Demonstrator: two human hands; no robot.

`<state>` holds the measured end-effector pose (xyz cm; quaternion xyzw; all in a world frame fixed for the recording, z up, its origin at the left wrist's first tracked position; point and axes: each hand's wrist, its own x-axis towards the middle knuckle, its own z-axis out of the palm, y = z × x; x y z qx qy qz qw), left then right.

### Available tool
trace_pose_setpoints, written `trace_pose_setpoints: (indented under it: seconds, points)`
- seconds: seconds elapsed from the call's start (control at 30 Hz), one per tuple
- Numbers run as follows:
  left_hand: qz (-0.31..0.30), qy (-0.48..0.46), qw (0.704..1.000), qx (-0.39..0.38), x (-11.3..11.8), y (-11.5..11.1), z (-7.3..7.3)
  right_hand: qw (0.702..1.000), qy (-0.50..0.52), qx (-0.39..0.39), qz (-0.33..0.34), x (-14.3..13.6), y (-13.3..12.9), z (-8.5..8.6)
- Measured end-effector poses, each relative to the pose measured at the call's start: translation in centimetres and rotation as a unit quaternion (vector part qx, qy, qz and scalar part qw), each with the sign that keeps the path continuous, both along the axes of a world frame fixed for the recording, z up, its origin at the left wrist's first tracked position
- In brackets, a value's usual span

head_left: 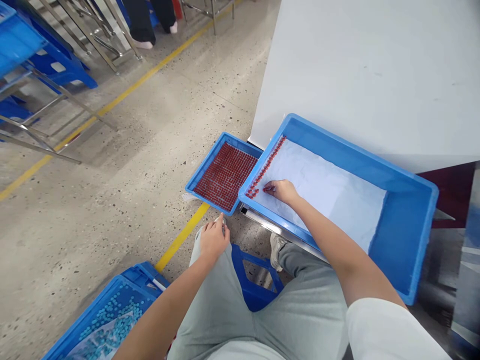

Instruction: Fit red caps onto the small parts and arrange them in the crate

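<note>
My right hand [282, 191] reaches into a large blue tray [405, 220] lined with a white sheet [318, 195]. Its fingertips pinch a small red piece [266, 188] close to the sheet. Similar red pieces [268, 162] form a row along the tray's left side, with a few more starting beside it at the near end. My left hand [214, 236] lies on my knee, fingers loosely spread, holding nothing. Just beyond it stands a smaller blue tray [190, 189], filled with many rows of red pieces [227, 175]. What exactly the pieces are is too small to tell.
A white table [360, 65] supports the large tray. At the lower left, another blue tray [86, 310] holds small light-blue pieces [131, 307]. A blue stool [257, 285] is between my legs. Metal-legged stands [41, 125] and a person's legs [144, 20] are across the floor.
</note>
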<state>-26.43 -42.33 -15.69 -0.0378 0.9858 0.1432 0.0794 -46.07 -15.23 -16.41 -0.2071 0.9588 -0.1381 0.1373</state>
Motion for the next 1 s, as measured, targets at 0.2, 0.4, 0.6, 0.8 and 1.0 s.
trace_pose_setpoints:
  seconds: [0.2, 0.4, 0.6, 0.8, 1.0]
  points:
    - [-0.004, 0.007, 1.000, -0.004, 0.0, -0.1, -0.1, 1.000, 0.001, -0.017, -0.006, -0.3, -1.0, 0.0]
    - [-0.004, -0.001, 1.000, -0.006, 0.0, -0.1, 0.0, 1.000, 0.005, -0.022, -0.002, -0.6, -1.5, -0.1]
    - [0.000, -0.003, 1.000, 0.002, 0.0, -0.1, 0.0, 1.000, 0.001, -0.022, 0.005, -0.5, -1.8, -0.2]
    - [0.001, -0.001, 1.000, 0.002, 0.0, -0.1, -0.2, 0.999, -0.004, -0.033, 0.002, -0.4, -2.2, -0.1]
    - [-0.006, -0.003, 1.000, 0.003, 0.1, -0.2, -0.1, 0.998, 0.002, -0.059, -0.035, -0.9, -0.4, 1.9]
